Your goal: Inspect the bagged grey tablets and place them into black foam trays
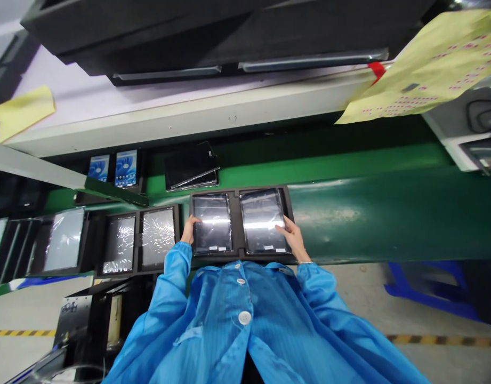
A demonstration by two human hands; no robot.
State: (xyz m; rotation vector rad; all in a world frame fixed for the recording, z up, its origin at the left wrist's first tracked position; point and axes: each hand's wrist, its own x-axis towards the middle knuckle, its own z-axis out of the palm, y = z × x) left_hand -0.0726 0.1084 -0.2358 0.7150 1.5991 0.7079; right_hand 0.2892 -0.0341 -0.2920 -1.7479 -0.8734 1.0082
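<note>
Where both hands rest: black two-pocket plastic tray (236, 229), on green conveyor belt (389, 213).
L hand (190, 228): fingers clamped on tray's left rim, beside film-wrapped dark tablet (212, 221).
R hand (292, 237): fingers apart, flat on 2nd wrapped tablet (261, 218), near corner.
Left of L hand: another black tray (138, 240) w/ shiny wrapped screens.

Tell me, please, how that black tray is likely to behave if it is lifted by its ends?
The tray looks moulded and fairly stiff, so it probably won't sag much. With two tablets in it, it is likely heavyish for its size. Their shiny faces may be slippery, so grip the rim.
</note>
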